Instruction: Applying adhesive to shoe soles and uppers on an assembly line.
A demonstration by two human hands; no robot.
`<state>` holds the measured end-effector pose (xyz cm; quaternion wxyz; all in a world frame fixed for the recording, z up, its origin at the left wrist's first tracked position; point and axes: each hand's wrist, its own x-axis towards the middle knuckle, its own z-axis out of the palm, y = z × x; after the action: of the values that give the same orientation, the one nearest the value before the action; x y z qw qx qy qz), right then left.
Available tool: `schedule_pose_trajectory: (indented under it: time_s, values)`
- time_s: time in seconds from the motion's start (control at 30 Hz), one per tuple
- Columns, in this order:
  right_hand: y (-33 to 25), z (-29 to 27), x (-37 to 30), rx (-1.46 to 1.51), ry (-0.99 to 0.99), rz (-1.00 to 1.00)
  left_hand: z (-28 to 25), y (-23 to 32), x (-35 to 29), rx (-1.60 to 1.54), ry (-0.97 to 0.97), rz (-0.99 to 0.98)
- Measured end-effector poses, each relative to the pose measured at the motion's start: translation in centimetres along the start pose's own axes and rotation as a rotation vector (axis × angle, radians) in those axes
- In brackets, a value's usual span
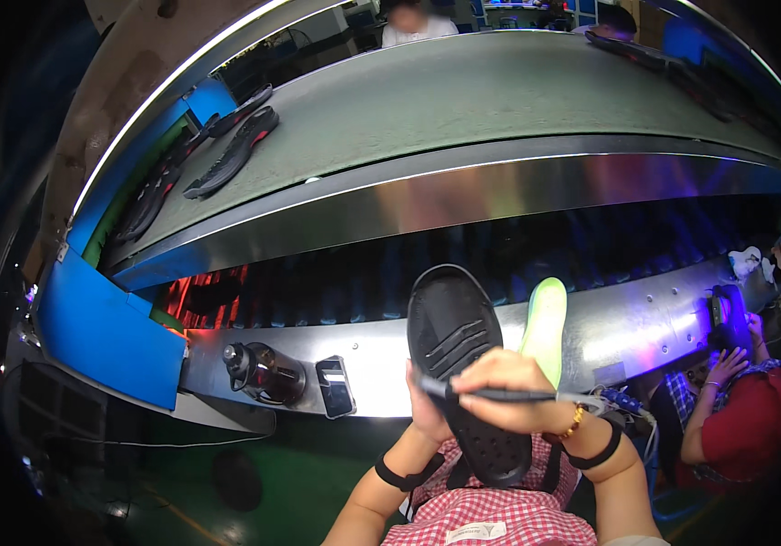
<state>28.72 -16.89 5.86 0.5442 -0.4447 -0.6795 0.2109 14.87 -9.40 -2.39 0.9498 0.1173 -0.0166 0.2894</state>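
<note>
Wide belt (463,91): it is placed beyond a dark slot (363,264); forward room is limited by its shiny front edge.
Metal ledge (381,350): its near edge is partly covered by the shoe part; open room is seen right of the insole, toward a co-worker (754,419).
Black shoe part (454,305): it is held across the near edge, toe pointed away; its surface is, it seems, being worked by the tool.
Green insole (547,323): it is laid just beside, on the right.
Bottle (272,375): it is laid at the left, well apart.
Left hand (427,414): the shoe part's left side is grasped.
Right hand (504,387): the tool is gripped above the shoe part.
Phone (336,387): left-side room is narrowed by it.
Pen-like tool (518,395): its tip is blurred, so contact cannot be told; steady support and fine control are probably called for.
</note>
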Motion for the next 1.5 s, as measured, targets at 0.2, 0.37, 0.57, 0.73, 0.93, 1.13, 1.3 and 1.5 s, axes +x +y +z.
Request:
schedule_pose_trajectory:
  time_s: [0.2, 0.37, 0.57, 0.73, 0.93, 1.13, 1.3, 1.5]
  values:
    - [0.3, -0.8, 0.3, -0.017, 0.161, 0.047, 1.6, 0.6, -0.5, 0.024, 0.076, 0.007]
    - [-0.8, -0.4, -0.6, 0.208, -0.205, -0.066, 0.7, 1.4, -0.1, 0.04, -0.008, 0.089]
    - [0.2, -0.8, -0.7, 0.129, 0.012, -0.073, 2.5, 1.2, 0.2, 0.246, 0.03, 0.133]
    - [-1.2, -0.8, -1.6, 0.134, -0.052, -0.03, 3.3, 2.2, 0.3, 0.282, 0.085, 0.197]
    - [-1.4, -0.7, -1.7, 0.039, -0.153, -0.085, 2.8, 3.0, 0.5, 0.318, 0.053, 0.394]
    - [-0.7, -1.2, -1.8, -0.055, -0.069, -0.031, 4.9, 3.3, 0.9, 0.187, 0.024, 0.488]
    - [-1.7, -2.0, -2.0, 0.229, -0.221, -0.032, 4.8, 4.0, 0.5, 0.172, -0.008, 0.508]
    - [-1.4, -1.5, -3.0, -0.021, -0.178, -0.012, 4.9, 4.3, 0.4, 0.2, 0.009, 0.528]
